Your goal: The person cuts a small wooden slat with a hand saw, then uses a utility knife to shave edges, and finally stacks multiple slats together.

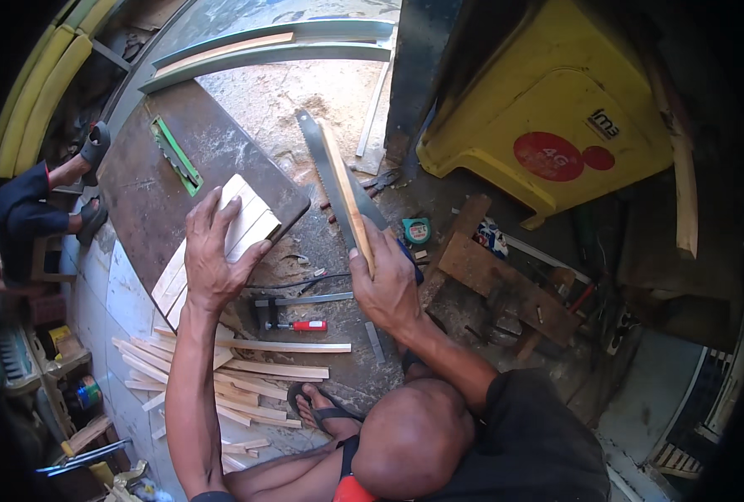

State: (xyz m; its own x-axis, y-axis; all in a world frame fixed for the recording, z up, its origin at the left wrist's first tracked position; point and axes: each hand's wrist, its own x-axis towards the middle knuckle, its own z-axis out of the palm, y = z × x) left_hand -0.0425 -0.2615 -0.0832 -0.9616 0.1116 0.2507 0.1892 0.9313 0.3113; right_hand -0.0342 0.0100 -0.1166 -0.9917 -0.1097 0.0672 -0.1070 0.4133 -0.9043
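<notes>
Pale wooden strips [253, 219] lie side by side on a dark brown board [121, 188]. My left hand [214, 255] straddles them, fingers along the far side and thumb on the near side. To its right, my right hand [386, 283] is closed round a narrow wooden strip [338, 171] that points up and away. Alongside that strip runs a hand saw [311, 138] with its toothed edge facing left. Part of its dark blue handle shows beside my right hand, and my fingers hide the rest.
A green-edged tool [176, 156] lies on the board. Many loose wooden strips [255, 381], a red-handled clamp [305, 326], pliers [378, 182] and a teal tape measure [417, 230] are on the floor. A yellow plastic chair [480, 138] stands far right. Another person's sandaled feet [96, 159] are at left.
</notes>
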